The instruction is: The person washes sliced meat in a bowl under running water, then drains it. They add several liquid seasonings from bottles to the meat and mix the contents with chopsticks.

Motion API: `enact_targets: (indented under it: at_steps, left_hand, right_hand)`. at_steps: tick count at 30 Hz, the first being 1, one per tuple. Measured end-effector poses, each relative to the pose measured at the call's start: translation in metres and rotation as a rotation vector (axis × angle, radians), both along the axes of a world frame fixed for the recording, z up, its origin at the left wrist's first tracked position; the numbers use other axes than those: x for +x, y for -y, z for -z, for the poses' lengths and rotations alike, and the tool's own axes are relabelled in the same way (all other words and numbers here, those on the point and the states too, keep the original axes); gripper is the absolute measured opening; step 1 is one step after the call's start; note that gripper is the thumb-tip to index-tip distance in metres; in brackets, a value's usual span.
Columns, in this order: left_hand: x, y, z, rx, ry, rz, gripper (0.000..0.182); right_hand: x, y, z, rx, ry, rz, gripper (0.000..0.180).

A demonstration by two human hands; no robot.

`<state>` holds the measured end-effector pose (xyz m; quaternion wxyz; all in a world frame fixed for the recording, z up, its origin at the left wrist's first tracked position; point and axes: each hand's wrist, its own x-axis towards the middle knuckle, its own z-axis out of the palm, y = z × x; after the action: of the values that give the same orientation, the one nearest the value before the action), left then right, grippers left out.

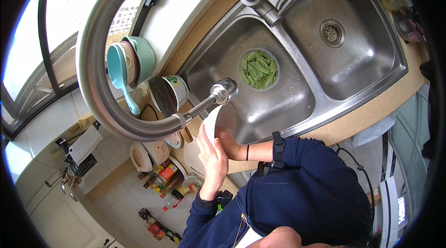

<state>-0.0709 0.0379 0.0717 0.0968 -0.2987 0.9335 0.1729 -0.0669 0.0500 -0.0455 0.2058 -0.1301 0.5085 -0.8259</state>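
A white bowl (210, 124) is held tilted on its side between both hands at the near left edge of the sink. My left hand (212, 157) lies along the bowl's outer side with its fingers stretched. My right hand (228, 143) reaches to the bowl's inner side, its fingers partly hidden. Just above the bowl hangs the faucet's spray head (224, 90); whether water runs cannot be told. Green pea pods (259, 68) fill a round clear container standing in the left basin (285, 108).
A large curved faucet pipe (92, 56) arches over the left side. The second basin (352, 63) lies at the right. Nested colanders or bowls (143, 56) stand by the window, a light-blue ladle (116, 63) against them. Several bottles (167, 175) stand at the lower left.
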Motion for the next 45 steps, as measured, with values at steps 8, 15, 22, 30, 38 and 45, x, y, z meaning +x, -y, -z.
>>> enact_targets:
  at_steps: [8, 15, 22, 30, 38, 45]
  left_hand:
    - [0.006, -0.003, -0.006, -0.056, -0.073, 0.05, 0.052]
    - [0.011, 0.005, 0.005, 0.044, -0.035, 0.073, 0.055]
    - [0.013, 0.01, 0.019, 0.06, -0.056, 0.114, 0.055]
    - [0.043, 0.031, 0.06, 0.396, -0.24, -0.138, 0.045]
    - [0.089, 0.042, 0.1, 1.408, -0.442, -0.728, 0.061]
    - [0.105, 0.033, 0.087, 1.574, -0.548, -0.702, 0.058]
  right_hand:
    - [0.005, 0.001, -0.005, -0.043, -0.013, -0.001, 0.027]
    - [0.0, -0.007, 0.003, -0.03, 0.008, -0.018, 0.027]
    - [-0.002, -0.012, 0.012, 0.044, -0.07, 0.014, 0.026]
    - [-0.011, -0.024, 0.003, 0.365, -0.102, -0.138, 0.016]
    - [-0.021, -0.048, -0.033, 0.742, -0.543, -0.549, 0.02]
    - [-0.031, -0.065, -0.078, 0.636, -0.616, -0.558, 0.022]
